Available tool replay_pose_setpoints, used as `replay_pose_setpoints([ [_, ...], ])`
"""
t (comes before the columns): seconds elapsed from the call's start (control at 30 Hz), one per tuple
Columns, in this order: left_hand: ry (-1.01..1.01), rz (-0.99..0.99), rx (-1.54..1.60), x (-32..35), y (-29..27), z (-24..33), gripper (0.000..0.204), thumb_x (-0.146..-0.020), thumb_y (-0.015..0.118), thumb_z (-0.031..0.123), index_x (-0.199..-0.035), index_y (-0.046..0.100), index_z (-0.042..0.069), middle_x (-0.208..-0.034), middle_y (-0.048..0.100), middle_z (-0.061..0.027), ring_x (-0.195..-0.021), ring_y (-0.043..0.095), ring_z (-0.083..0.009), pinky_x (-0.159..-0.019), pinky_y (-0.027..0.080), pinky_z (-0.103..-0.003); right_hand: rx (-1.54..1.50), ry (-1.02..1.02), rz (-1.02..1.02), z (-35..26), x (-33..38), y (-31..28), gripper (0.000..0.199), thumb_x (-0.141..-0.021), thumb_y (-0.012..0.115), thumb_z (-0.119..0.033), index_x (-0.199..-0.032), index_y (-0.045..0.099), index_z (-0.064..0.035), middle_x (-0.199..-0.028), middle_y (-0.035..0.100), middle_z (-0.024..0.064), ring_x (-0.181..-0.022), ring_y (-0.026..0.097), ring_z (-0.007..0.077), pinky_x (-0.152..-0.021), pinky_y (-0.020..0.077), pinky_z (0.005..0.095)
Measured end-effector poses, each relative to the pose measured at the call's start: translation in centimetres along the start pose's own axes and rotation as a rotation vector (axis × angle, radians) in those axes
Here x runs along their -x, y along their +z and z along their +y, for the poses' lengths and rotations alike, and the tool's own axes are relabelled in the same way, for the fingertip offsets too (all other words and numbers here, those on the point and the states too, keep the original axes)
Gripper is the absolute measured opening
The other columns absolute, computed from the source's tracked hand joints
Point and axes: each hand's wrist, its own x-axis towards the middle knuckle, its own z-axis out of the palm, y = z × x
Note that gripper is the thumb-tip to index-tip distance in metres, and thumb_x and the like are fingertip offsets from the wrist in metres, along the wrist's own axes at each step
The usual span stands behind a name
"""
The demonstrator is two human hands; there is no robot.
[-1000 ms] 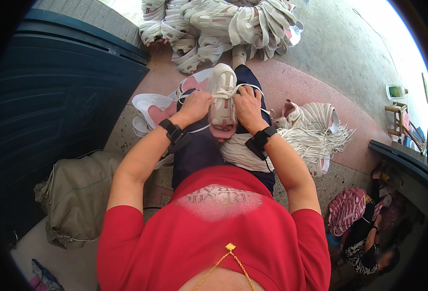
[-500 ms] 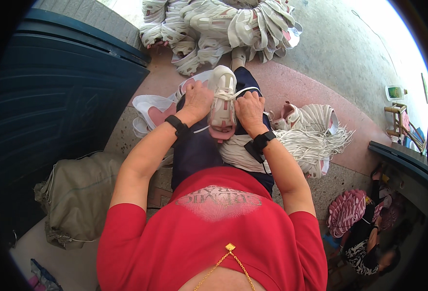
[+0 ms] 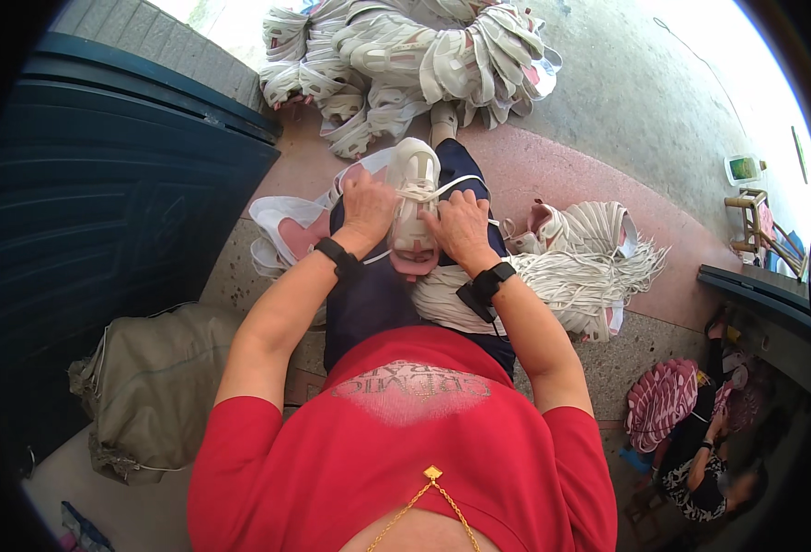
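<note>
A white shoe upper (image 3: 414, 213) with pink trim lies lengthwise across my lap, its rounded toe pointing away from me. White shoelace (image 3: 444, 189) crosses its upper part and arcs out to the right. My left hand (image 3: 369, 208) is closed at the left side of the upper, and a lace end hangs out below it. On the right side, my right hand (image 3: 463, 224) has bent fingers at the lace, with its thumb against the upper. The fingertips of both hands are partly hidden.
A bundle of loose white laces (image 3: 553, 285) lies right of my lap, beside stacked shoe uppers (image 3: 589, 225). More uppers (image 3: 396, 55) are heaped ahead. Dark blue door (image 3: 120, 175) and a stuffed sack (image 3: 162, 382) are on the left. At lower right, a person (image 3: 700, 478) sits near pink-patterned pieces (image 3: 661, 405).
My right hand has moved in toward the shoe upper, its thumb now touching it. The left hand stays beside the upper, slightly lower.
</note>
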Motion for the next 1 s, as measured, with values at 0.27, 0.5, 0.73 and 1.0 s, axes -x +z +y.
replay_pose_setpoints([
  [0.27,-0.086,-0.077,0.097,2.7,1.4,0.8,0.016,-0.086,0.065,0.023,-0.092,0.067,0.008,-0.095,0.067,-0.0058,-0.097,0.057,-0.0286,-0.075,0.045,-0.044,0.011,-0.035,-0.084,0.8,0.4,0.5,0.020,-0.082,0.066,-0.025,-0.086,0.072,-0.0067,-0.088,0.063,0.0101,-0.093,0.056,0.0287,-0.078,0.0394,0.0450],
  [0.5,-0.051,-0.108,0.553,-5.7,1.8,1.6,0.025,-0.090,0.060,0.016,-0.111,0.062,0.002,-0.093,0.070,-0.0141,-0.078,0.067,-0.0299,-0.064,0.050,-0.045,-0.270,-0.023,0.077,1.5,0.7,1.5,0.015,-0.081,0.063,-0.014,-0.093,0.069,-0.0056,-0.080,0.064,0.0107,-0.085,0.059,0.0302,-0.077,0.0428,0.0450],
  [0.73,-0.227,-0.763,0.937,-11.2,2.2,3.3,0.061,-0.082,0.066,0.006,-0.137,0.042,-0.005,-0.071,0.063,-0.0095,-0.048,0.059,-0.0136,-0.038,0.041,-0.028,-0.007,-0.131,-0.044,0.5,0.3,1.5,0.015,-0.080,0.062,-0.012,-0.093,0.067,-0.0071,-0.090,0.064,0.0075,-0.092,0.058,0.0257,-0.078,0.0419,0.0425],
  [1.0,-0.510,-0.685,1.350,-10.5,-3.5,1.7,0.062,-0.082,0.072,0.006,-0.136,0.043,-0.002,-0.071,0.061,-0.0052,-0.046,0.051,-0.0073,-0.038,0.036,-0.022,-0.116,-0.372,0.119,0.6,-1.9,-1.0,0.007,-0.081,0.061,-0.008,-0.087,0.065,-0.0091,-0.102,0.060,0.0074,-0.099,0.055,0.0248,-0.086,0.0398,0.0458],
])
